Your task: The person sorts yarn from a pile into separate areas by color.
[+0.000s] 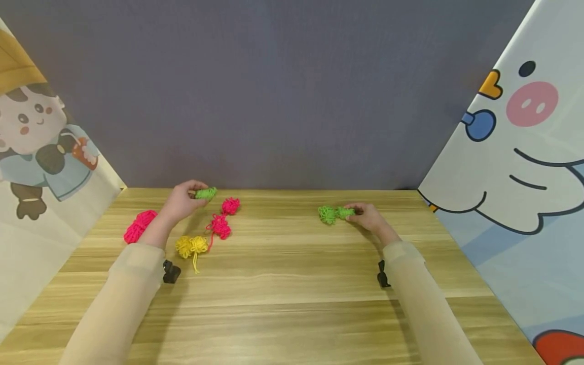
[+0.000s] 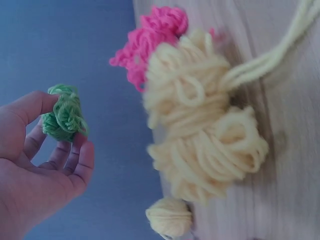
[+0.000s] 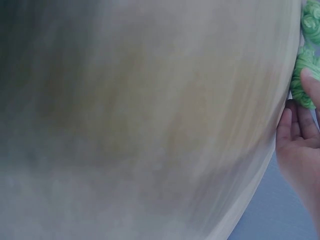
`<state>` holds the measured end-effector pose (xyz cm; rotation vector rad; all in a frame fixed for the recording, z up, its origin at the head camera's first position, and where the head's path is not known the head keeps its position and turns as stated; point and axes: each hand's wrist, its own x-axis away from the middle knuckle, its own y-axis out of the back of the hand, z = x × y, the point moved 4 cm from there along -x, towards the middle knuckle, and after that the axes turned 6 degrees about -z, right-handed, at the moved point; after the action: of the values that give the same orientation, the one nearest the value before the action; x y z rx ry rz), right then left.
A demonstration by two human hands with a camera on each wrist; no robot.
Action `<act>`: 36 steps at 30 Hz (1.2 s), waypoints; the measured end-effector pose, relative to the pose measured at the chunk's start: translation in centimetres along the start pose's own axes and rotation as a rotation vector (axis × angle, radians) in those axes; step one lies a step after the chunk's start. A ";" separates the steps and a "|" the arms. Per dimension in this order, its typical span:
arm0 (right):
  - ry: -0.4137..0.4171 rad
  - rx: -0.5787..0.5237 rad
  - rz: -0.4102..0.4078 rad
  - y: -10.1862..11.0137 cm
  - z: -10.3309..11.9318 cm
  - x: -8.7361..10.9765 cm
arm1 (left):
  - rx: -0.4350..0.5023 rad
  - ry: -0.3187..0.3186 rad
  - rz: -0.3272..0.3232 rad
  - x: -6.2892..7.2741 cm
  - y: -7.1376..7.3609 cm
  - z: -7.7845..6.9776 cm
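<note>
My left hand (image 1: 182, 200) pinches a small green yarn bundle (image 1: 206, 193) between thumb and fingers near the table's far edge; the left wrist view shows this green yarn (image 2: 65, 114) raised in the fingertips. Over on the right, my right hand (image 1: 365, 217) grips the near end of green yarn (image 1: 345, 212), with a second green clump (image 1: 327, 214) right beside it. Whether those two clumps are joined, I cannot tell. Between the hands, closer to the left, lie pink yarn clumps (image 1: 221, 226) and a yellow yarn bundle (image 1: 198, 244) with a loose tail.
A pink yarn skein (image 1: 140, 226) lies left of my left forearm, partly covered by it. The left wrist view also has a small pale yellow yarn ball (image 2: 170, 218). A grey wall (image 1: 283, 101) backs the wooden table (image 1: 283, 284), and printed panels flank it.
</note>
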<state>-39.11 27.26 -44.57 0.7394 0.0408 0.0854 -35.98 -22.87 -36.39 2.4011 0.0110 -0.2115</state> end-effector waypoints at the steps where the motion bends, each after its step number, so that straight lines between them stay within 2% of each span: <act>1: 0.001 0.002 -0.001 0.0 0.0 0.0 | 0.002 -0.001 -0.004 0.1 0.1 -0.2; 11: 0.043 0.031 -0.025 0.1 0.1 -0.1 | 0.009 -0.050 -0.064 0.4 -0.1 -2.0; 18: 0.026 0.033 -0.015 0.0 -0.1 -0.3 | 0.048 -0.053 -0.113 1.1 -0.7 -3.4; 22: 0.026 0.030 -0.014 0.0 -0.1 -0.3 | 0.083 -0.043 -0.139 1.5 -1.2 -4.1; 36: 0.011 0.006 -0.014 -0.3 -0.2 -0.3 | 0.185 -0.078 -0.183 2.6 -3.4 -6.9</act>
<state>-39.43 27.16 -44.87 0.7447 0.0568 0.0759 -32.58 -15.92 -33.99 2.5751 0.1836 -0.4073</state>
